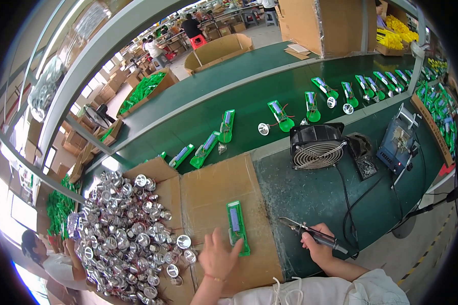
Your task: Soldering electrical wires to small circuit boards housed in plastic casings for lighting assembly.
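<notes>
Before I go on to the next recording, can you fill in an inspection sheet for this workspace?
Surface: brown cardboard sheet on a dark green bench; pale specks on the bench.
Job's things: green plastic casing with a purple cylinder lying on the cardboard; heap of silver reflector cups at left.
Clutter: black fan with round wire grille, blue box-shaped unit.
Left hand: spread beside the casing; contact unclear.
Right hand: fingers around a black pen-shaped soldering iron, its tip pointing left.
Cables: black cable looping across the bench at right.
Surroundings: dark green belt carrying similar casings; people farther off.
</notes>
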Demonstrator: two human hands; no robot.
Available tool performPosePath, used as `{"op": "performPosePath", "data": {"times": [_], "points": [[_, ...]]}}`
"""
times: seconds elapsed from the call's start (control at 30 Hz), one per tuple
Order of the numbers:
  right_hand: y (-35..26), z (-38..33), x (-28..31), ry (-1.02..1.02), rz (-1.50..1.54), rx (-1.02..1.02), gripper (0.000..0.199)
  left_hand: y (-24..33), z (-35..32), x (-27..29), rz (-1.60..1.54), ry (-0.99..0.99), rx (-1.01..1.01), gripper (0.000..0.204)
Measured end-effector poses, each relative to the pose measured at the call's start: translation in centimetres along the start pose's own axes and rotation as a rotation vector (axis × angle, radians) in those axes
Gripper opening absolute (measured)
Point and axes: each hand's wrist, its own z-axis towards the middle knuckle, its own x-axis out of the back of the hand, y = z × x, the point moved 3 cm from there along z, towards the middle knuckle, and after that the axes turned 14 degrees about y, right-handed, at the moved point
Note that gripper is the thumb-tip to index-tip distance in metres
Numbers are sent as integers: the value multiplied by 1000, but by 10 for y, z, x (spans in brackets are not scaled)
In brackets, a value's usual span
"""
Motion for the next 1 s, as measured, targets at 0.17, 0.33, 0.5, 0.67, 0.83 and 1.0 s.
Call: {"op": "performPosePath", "data": {"times": [0.17,0.33,0.5,0.67,0.83,1.0], "points": [[-1,2,-1,-6,36,25,16,-55,-36,16,353,-83,26,54],[-2,-1,-1,9,23,56,16,-51,-39,4,227,65,-103,24],[-9,-13,2,16,14,68,16,-42,-42,-1,-4,88,-202,15],[-16,-20,-2,-6,4,45,14,-54,-45,-12,-74,173,-156,9],[-27,-27,-9,-8,-70,107,14,-53,-18,-6,-532,153,161,11],[-31,-35,-31,-114,-39,92,18,-49,-16,-8,-736,-50,473,17]]}}
